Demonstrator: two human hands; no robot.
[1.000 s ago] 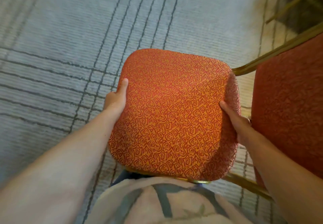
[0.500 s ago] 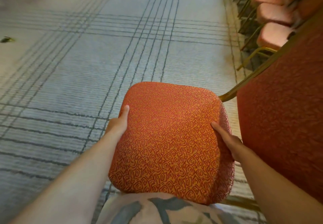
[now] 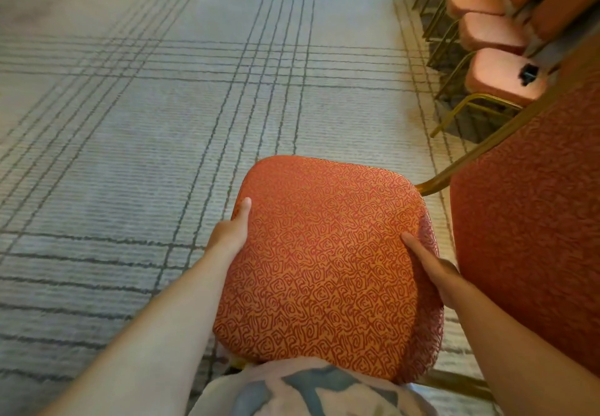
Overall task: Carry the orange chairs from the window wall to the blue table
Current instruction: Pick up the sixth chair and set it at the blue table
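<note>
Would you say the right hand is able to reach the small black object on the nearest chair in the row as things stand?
Probably not: the right hand grips the carried chair's seat, and the black object lies well ahead, beyond the orange backrest.
</note>
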